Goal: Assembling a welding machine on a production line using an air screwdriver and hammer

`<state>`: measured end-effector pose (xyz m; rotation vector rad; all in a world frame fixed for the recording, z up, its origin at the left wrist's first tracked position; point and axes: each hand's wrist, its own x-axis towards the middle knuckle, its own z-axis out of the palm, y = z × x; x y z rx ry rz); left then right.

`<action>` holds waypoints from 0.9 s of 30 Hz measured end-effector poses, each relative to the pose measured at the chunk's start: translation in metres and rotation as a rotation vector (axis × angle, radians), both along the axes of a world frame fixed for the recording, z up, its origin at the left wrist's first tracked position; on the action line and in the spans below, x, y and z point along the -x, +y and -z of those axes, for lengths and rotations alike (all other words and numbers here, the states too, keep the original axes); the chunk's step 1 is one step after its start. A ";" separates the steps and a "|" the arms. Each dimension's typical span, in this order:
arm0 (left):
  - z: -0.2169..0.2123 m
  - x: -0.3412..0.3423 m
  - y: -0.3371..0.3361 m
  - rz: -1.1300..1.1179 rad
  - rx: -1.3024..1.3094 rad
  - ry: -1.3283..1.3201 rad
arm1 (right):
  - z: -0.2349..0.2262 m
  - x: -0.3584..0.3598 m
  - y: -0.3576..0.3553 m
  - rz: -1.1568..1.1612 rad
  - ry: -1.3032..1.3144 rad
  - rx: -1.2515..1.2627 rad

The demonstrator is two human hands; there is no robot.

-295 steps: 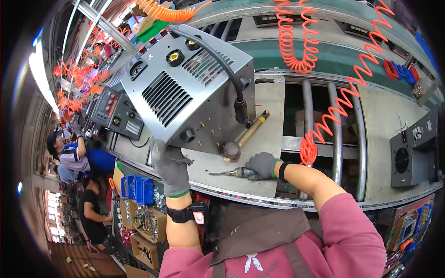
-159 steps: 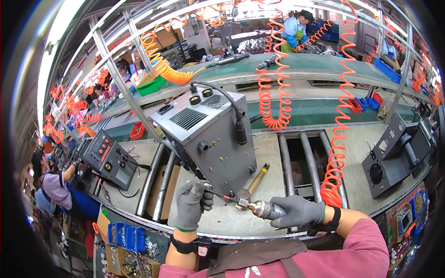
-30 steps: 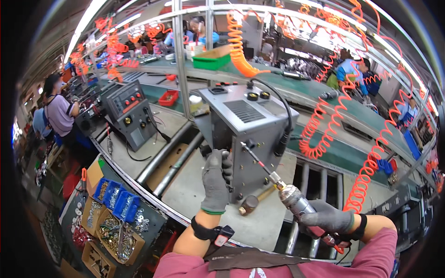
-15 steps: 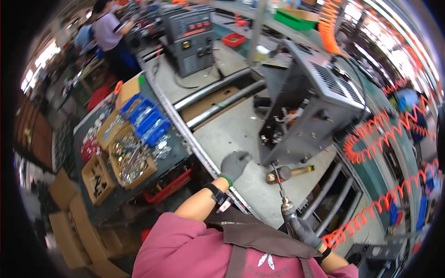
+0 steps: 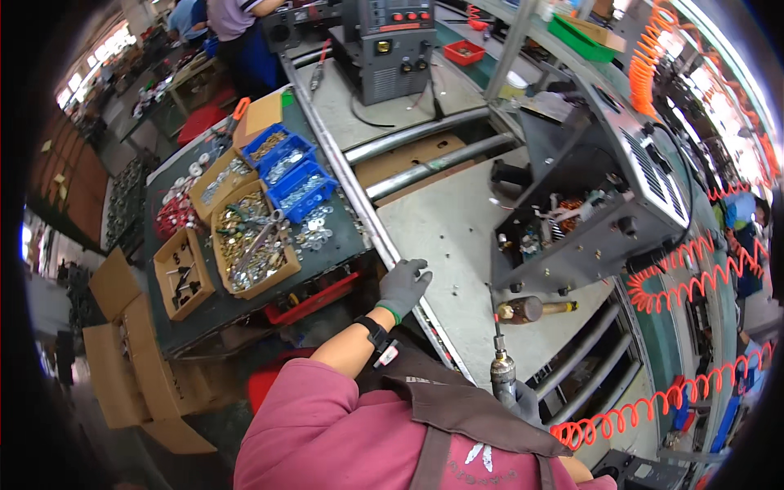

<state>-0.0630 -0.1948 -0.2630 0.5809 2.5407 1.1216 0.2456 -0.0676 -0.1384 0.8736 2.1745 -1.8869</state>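
Note:
My right hand [image 5: 527, 405], in a grey glove, is wrapped round a metal pneumatic screwdriver [image 5: 503, 372] near my body. The long bit points away from me, its tip close to the near left corner of a grey metal machine housing [image 5: 563, 263]. Through the housing's open side, copper coils and wiring show. My left hand [image 5: 405, 287], gloved too, hovers over the bench's left rail with its fingers loosely bent and apart; nothing shows in it. A mallet [image 5: 524, 309] with a yellow-and-black handle lies between the screwdriver and the housing.
Left, a dark side table [image 5: 333, 245] bears blue bins [image 5: 300, 189], a carton of mixed fasteners [image 5: 245, 245] and a smaller carton [image 5: 183, 273]. Metal rollers [image 5: 441, 167] cross the line. Another welder-like machine [image 5: 396, 61] stands beyond. Red coiled hoses [image 5: 653, 408] hang right. Far left, a person [image 5: 233, 20] stands.
My view has swung left. My left hand has drawn back from the bench top to the left rail. The screwdriver bit has shifted slightly left along the housing's lower edge.

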 end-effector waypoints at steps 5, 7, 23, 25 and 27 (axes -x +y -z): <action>-0.012 0.033 -0.051 -0.174 -0.124 0.135 | 0.029 -0.005 -0.002 -0.029 0.158 0.115; -0.034 0.041 -0.081 -0.249 -0.123 0.123 | 0.026 0.009 0.000 -0.106 0.163 0.147; -0.042 0.042 -0.044 0.263 -0.029 0.039 | 0.007 0.080 -0.036 0.063 -0.110 -0.098; -0.021 0.039 -0.010 0.428 -0.073 0.020 | 0.010 0.065 -0.042 0.117 -0.118 -0.112; -0.006 0.038 0.020 0.544 -0.034 0.036 | 0.003 0.058 -0.048 0.155 -0.212 -0.151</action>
